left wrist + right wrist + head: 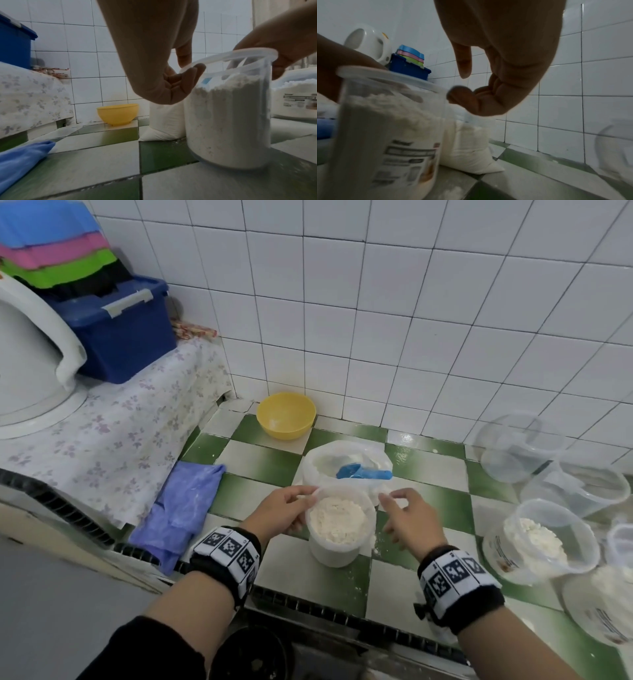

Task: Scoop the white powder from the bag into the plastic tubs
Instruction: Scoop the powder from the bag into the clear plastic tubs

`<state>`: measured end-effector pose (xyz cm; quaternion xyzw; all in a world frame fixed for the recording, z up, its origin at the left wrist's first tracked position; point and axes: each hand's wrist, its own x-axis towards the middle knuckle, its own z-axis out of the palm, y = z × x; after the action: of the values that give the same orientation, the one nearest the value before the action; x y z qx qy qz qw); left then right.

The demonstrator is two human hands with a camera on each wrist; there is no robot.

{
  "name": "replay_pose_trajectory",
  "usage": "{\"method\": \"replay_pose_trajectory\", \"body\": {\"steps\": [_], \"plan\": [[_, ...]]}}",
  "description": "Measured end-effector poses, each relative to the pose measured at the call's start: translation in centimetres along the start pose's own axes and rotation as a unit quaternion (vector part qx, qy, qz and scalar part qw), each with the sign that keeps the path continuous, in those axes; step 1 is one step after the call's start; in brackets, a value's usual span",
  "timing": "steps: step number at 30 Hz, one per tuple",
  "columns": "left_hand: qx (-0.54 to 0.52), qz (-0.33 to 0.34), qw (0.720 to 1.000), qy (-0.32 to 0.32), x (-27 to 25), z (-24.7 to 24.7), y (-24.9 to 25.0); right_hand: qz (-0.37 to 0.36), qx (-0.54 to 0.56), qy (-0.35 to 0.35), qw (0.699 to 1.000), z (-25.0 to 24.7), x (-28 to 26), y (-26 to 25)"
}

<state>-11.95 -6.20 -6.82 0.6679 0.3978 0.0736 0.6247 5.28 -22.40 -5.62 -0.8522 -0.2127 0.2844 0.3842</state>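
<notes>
Left hand grips powder-filled tub; right hand loose beside its rim.

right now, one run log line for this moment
step: tub filled, being handled | left hand: holds tub rim | right hand: at rim, contact unclear | scoop: in bag

I see a tub on the table between my hands, left hand at its left rim, right hand just right of it. The bag stands behind the tub, a scoop in it. A bowl sits farther back by the wall. More tubs stand right, a cloth left.
</notes>
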Motion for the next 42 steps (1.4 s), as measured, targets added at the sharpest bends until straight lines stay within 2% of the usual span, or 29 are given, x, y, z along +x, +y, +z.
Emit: {"method": "replay_pose_trajectory", "body": {"steps": [3, 5, 12, 15, 19, 23, 26, 34, 42], "plan": [[-0.002, -0.003, 1.0, -0.005, -0.2, 0.1, 0.2, 0.009, 0.051, -0.094, 0.994, 0.8, -1.7, -0.2], [0.007, 0.0, 1.0, -0.011, -0.4, 0.3, 0.4, -0.018, 0.059, -0.114, 0.992, 1.3, -2.1, 0.3], [0.032, 0.032, 0.999, -0.027, -0.3, 2.5, 2.8, -0.034, 0.088, -0.061, 0.994, -0.7, -3.0, 1.6], [0.053, 0.058, 0.995, -0.058, 0.2, 4.6, 4.2, -0.056, 0.076, -0.004, 0.996, -3.3, -3.0, 2.7], [0.032, 0.082, 0.992, -0.091, 1.3, 8.5, 6.1, -0.046, 0.077, 0.054, 0.995, -7.3, -2.2, 4.1], [0.002, 0.078, 0.992, -0.102, 3.1, 12.4, 8.8, -0.031, 0.109, 0.105, 0.988, -11.4, -0.3, 4.3], [-0.017, 0.079, 0.991, -0.105, 5.0, 15.0, 11.0, -0.027, 0.092, 0.121, 0.988, -14.5, 1.3, 3.9], [-0.017, 0.058, 0.992, -0.107, 10.4, 21.0, 14.8, 0.026, 0.075, 0.056, 0.995, -20.9, 5.9, 4.2], [0.015, 0.043, 0.991, -0.126, 14.5, 26.0, 15.0, 0.094, -0.019, -0.032, 0.995, -25.3, 9.9, 6.1]]}}
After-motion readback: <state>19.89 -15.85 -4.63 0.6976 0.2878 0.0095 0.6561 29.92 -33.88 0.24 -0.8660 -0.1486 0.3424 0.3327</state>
